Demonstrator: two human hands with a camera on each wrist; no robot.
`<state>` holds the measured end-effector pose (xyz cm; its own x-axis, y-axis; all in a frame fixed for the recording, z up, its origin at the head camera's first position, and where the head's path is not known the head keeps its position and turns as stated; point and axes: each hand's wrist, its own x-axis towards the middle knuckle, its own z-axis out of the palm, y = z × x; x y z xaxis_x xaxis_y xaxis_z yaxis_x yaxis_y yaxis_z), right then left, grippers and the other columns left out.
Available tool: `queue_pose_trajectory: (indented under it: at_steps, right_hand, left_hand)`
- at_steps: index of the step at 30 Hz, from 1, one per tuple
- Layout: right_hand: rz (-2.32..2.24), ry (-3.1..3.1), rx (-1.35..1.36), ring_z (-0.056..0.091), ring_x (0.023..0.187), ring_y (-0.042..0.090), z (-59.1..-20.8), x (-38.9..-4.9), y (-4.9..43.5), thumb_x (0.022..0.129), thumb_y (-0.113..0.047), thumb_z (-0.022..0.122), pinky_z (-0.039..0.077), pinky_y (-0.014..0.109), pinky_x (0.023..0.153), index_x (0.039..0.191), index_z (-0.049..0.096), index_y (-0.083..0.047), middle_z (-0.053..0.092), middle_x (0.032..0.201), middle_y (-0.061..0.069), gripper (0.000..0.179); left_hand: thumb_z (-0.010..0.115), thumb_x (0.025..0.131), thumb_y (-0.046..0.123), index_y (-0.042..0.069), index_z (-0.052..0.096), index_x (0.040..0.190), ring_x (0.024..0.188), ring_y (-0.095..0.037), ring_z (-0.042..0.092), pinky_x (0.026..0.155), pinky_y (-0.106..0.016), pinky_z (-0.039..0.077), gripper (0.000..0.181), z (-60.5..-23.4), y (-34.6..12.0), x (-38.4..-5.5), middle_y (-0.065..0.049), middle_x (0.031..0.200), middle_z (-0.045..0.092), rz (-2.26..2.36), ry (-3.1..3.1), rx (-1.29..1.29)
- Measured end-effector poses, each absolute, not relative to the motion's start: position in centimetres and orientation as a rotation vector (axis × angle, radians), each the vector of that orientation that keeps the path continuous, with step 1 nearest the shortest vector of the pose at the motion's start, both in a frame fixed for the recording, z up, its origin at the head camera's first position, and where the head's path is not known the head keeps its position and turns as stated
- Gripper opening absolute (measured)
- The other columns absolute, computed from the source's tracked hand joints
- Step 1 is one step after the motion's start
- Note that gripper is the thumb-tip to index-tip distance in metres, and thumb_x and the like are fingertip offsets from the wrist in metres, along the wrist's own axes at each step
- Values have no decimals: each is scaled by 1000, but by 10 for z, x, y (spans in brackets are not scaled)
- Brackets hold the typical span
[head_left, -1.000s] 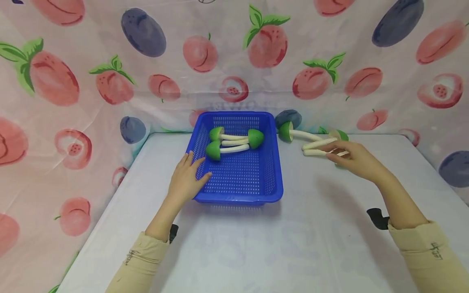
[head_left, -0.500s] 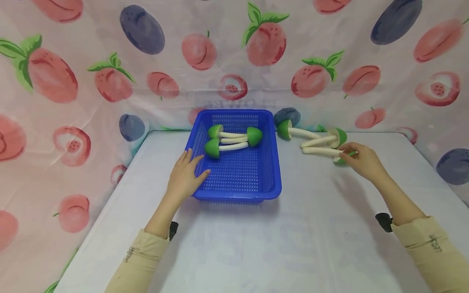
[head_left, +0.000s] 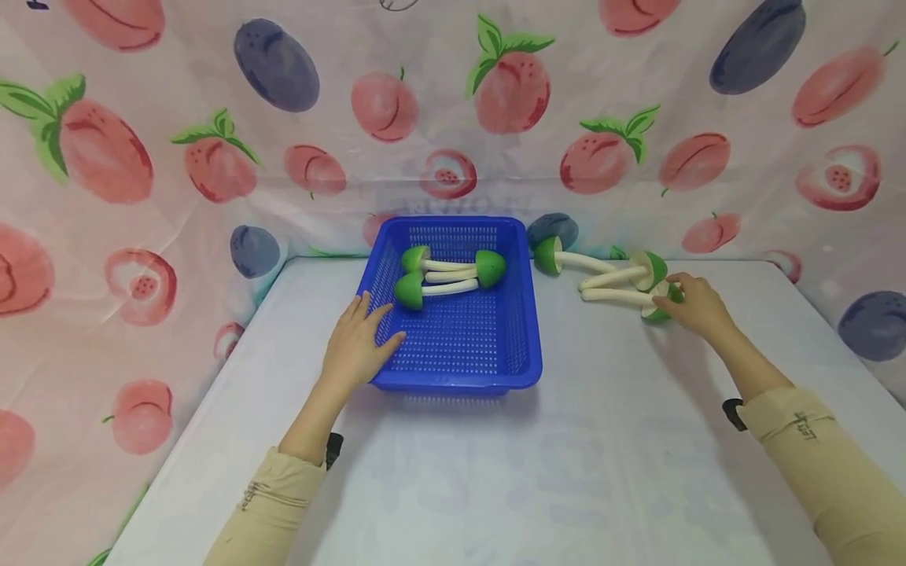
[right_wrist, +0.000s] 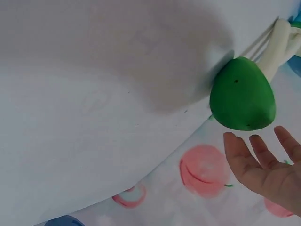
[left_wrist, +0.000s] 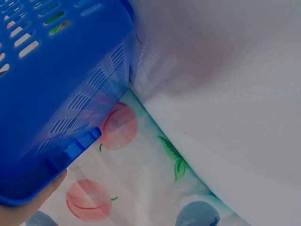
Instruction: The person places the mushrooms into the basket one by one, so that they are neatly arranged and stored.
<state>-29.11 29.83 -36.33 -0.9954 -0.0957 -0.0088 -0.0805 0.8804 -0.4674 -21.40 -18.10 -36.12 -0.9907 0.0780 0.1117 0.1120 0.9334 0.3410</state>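
My left hand rests at the left rim of a blue basket, thumb and forefinger spread over its inside. In the left wrist view one finger runs along under the rim. Three toy mushrooms with green caps and white stems lie in the basket, including a front mushroom and a right-facing one. My right hand is at the green cap of the nearest mushroom on the table. The right wrist view shows its fingers extended just beside that cap; the thumb is hidden there.
Two more toy mushrooms lie close by, a middle mushroom and a back mushroom, their stems close together. The white table meets a peach-printed cloth behind it.
My right hand has moved right from the white stems to the nearest mushroom's cap, uncovering the middle mushroom's cap. My left hand stays at the basket.
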Motion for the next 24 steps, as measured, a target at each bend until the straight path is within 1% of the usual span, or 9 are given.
queue_pose_trajectory:
  at_steps: [5, 10, 11, 13, 16, 18, 20, 24]
  right_hand:
    - [-720, 2945, -68, 31, 114, 67, -367, -305, 305, 97, -27, 44, 34, 71, 92, 133, 23, 20, 23, 128, 52, 63]
    - [-714, 2911, -38, 26, 118, 64, -371, -313, 312, 98, -26, 42, 31, 69, 97, 133, 22, 23, 22, 128, 53, 64]
    - [-711, 2905, -38, 26, 119, 64, -372, -314, 313, 98, -26, 41, 31, 69, 98, 132, 21, 23, 22, 128, 53, 64]
    - [-713, 2871, -42, 28, 118, 63, -371, -316, 316, 99, -30, 39, 37, 67, 94, 133, 19, 23, 22, 129, 53, 66]
    - [-769, 2772, -16, 31, 120, 61, -369, -317, 319, 99, -37, 35, 45, 64, 87, 137, 14, 21, 19, 133, 51, 73]
    - [-828, 2693, 13, 30, 122, 59, -368, -318, 321, 99, -41, 33, 48, 62, 85, 139, 9, 19, 16, 136, 48, 77]
    - [-892, 2626, 47, 28, 124, 58, -368, -319, 322, 98, -43, 33, 46, 61, 89, 141, 5, 18, 12, 139, 46, 79]
    - [-981, 2557, 56, 26, 127, 57, -369, -322, 324, 99, -42, 33, 42, 62, 96, 142, 1, 17, 8, 141, 46, 80]
  left_hand:
    - [55, 92, 39, 4, 45, 139, 143, -41, 17, 116, -54, 18, 59, -362, -181, -216, -27, 152, 23, -527, -2972, -155]
    - [54, 92, 40, 4, 44, 140, 144, -41, 16, 115, -56, 19, 60, -362, -180, -215, -26, 153, 22, -526, -2996, -138]
    - [54, 92, 40, 4, 44, 140, 144, -41, 16, 115, -56, 19, 60, -362, -180, -215, -26, 153, 22, -528, -2998, -135]
    - [54, 92, 39, 4, 44, 140, 144, -41, 15, 115, -56, 19, 60, -363, -180, -215, -26, 153, 22, -527, -2996, -132]
    - [55, 92, 39, 5, 43, 140, 144, -41, 15, 115, -56, 19, 60, -363, -179, -214, -26, 153, 22, -529, -2991, -132]
    - [55, 92, 39, 5, 43, 140, 144, -41, 15, 115, -56, 19, 60, -363, -179, -215, -26, 153, 22, -534, -2990, -132]
    - [55, 92, 40, 5, 43, 140, 144, -41, 15, 115, -57, 19, 60, -363, -179, -215, -26, 153, 22, -538, -2987, -135]
    - [55, 92, 39, 5, 44, 139, 143, -41, 16, 115, -56, 19, 60, -363, -180, -216, -27, 152, 23, -530, -2976, -150]
